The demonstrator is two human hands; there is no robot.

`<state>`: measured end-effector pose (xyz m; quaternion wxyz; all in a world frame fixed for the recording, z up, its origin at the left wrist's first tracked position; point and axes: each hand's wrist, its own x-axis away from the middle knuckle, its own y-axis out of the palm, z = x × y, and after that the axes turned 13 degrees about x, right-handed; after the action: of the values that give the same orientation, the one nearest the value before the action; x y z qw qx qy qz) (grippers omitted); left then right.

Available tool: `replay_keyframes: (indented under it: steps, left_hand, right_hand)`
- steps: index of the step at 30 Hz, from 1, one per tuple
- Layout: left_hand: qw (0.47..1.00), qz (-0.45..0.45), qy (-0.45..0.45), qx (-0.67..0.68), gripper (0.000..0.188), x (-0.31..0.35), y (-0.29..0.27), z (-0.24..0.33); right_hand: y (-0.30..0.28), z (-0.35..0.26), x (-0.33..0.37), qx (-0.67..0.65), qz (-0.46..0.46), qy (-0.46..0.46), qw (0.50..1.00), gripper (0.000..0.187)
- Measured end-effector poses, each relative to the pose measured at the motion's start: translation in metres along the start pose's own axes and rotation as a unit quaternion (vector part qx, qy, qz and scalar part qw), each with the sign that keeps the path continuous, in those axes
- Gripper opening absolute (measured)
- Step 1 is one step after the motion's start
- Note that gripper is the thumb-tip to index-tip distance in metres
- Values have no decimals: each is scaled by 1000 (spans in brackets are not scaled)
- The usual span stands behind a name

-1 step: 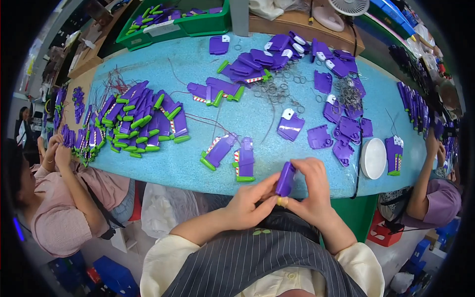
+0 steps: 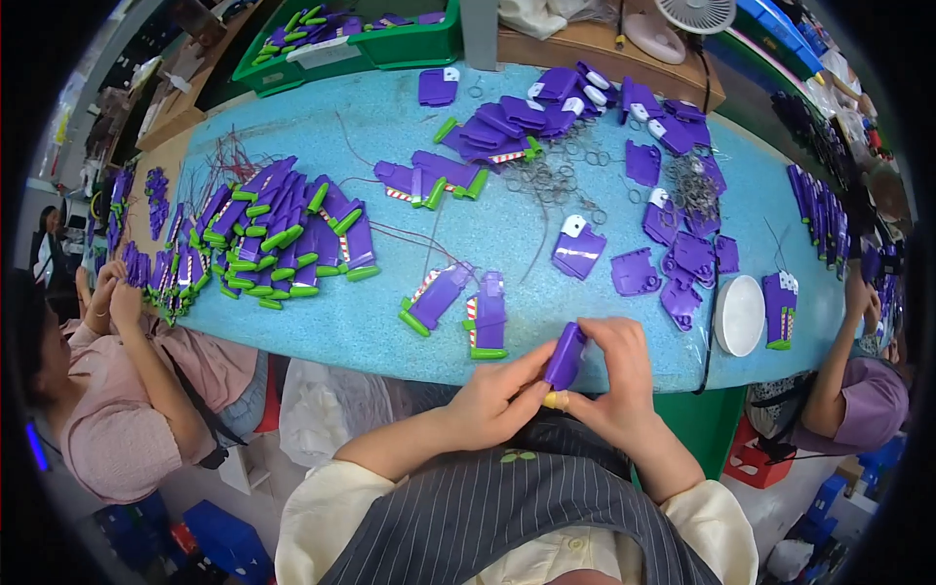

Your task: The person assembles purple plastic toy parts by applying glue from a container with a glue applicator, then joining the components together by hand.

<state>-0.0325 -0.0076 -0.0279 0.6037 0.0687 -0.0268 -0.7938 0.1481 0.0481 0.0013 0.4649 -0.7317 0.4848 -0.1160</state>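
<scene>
Close to my body, at the table's near edge, I hold a purple plastic piece (image 2: 565, 357) on its edge between both hands. My left hand (image 2: 497, 402) grips it from the left with thumb and fingers. My right hand (image 2: 621, 375) has its fingertips at the top end and its thumb, wrapped in something yellow, at the lower end. Just beyond lie two flat purple parts with green ends and red-white striped strips, a nearer one (image 2: 489, 317) and a left one (image 2: 436, 297). A purple part with a white tip (image 2: 579, 250) rests farther off.
The blue tabletop (image 2: 380, 117) carries a large heap of purple-green parts (image 2: 278, 234) on the left. Metal rings (image 2: 692, 185) lie tangled among purple pieces. A white bowl (image 2: 740, 315) stands at right. Behind is a green bin (image 2: 409, 44). Co-workers sit on both sides.
The table and the things on it appear slightly farther right in the picture. Both hands keep their hold on the purple piece.
</scene>
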Motion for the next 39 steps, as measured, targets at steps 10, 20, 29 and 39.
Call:
replay_keyframes:
  steps: [10, 20, 29, 39]
  left_hand:
    - [953, 231, -33, 191, 25, 8, -51, 24]
    - [919, 240, -70, 304, 29, 10, -27, 3]
    - [861, 158, -73, 477, 32, -35, 23, 13]
    - [996, 49, -65, -48, 27, -9, 15, 11]
  right_hand:
    - [1, 14, -5, 171, 22, 75, 982, 79]
    - [40, -7, -14, 139, -182, -160, 960, 61]
    - [-7, 10, 48, -581, -72, 130, 800, 38]
    - [-20, 37, -7, -457, 45, 308, 834, 42]
